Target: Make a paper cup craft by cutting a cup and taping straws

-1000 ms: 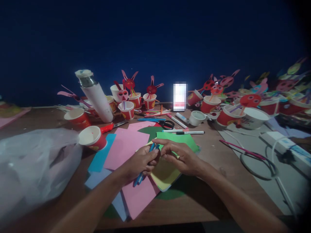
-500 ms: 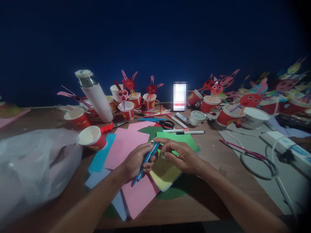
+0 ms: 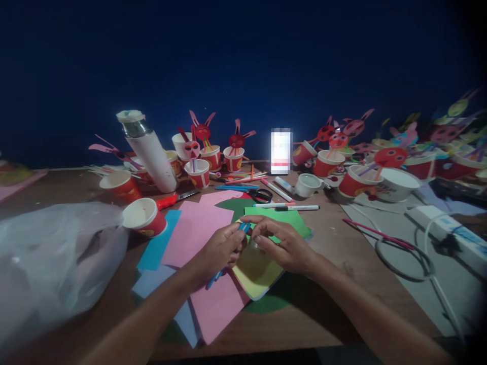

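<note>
Several thin blue sticks [image 3: 215, 279] slant through my left hand [image 3: 224, 247], which is closed around their middle. Their upper ends poke out above its thumb, the lower ends below its fingers, and the fingers hide the rest. My right hand [image 3: 283, 243] is beside it on the right. Its index fingertip rests at the upper ends, while the thumb and other fingers are bent and apart, with nothing visible between them. Beneath both hands lie pink paper [image 3: 218, 309], a yellow sheet [image 3: 261, 274] and green paper [image 3: 292, 219].
A plastic bag [image 3: 57, 258] and a paper cup [image 3: 150, 218] stand left, near a white flask [image 3: 154, 157]. Scissors [image 3: 262, 195], markers [image 3: 297, 207] and a small bowl [image 3: 308, 185] lie behind the paper. Cups with paper rabbits [image 3: 390, 157] line the back. A power strip [image 3: 449, 233] is right.
My left hand has turned over the blue sticks, so its fingers and thumb cover more of their length. My right hand has barely moved.
</note>
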Tool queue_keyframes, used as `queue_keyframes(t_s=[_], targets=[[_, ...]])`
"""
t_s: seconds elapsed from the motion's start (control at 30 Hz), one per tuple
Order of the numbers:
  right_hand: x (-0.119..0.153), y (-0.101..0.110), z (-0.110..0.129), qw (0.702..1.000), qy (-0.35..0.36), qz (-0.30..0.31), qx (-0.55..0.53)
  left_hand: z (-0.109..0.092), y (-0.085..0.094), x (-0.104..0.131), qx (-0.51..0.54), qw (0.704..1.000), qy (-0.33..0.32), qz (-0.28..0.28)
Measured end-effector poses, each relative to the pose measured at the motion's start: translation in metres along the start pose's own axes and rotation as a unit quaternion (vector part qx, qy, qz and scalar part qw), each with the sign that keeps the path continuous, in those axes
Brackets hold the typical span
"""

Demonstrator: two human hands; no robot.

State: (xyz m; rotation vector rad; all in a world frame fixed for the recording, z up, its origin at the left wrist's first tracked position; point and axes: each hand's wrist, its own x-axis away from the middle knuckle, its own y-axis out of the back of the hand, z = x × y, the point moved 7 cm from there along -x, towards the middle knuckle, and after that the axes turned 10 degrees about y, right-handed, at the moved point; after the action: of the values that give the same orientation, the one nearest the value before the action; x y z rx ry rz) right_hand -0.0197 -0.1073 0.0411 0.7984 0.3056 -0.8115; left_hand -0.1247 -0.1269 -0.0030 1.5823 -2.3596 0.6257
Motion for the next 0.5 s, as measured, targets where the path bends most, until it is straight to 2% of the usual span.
queue_keyframes(t_s=[0.3,0.5], targets=[[0.002,0.012,-0.009,0.992,-0.048,-0.105,0.052,-0.004,0.003,-0.001,-0.023,0.999,-0.025,-0.024],[0.001,0.011,-0.008,0.991,-0.050,-0.101,0.076,0.000,0.006,-0.004,-0.022,0.998,-0.035,-0.056]])
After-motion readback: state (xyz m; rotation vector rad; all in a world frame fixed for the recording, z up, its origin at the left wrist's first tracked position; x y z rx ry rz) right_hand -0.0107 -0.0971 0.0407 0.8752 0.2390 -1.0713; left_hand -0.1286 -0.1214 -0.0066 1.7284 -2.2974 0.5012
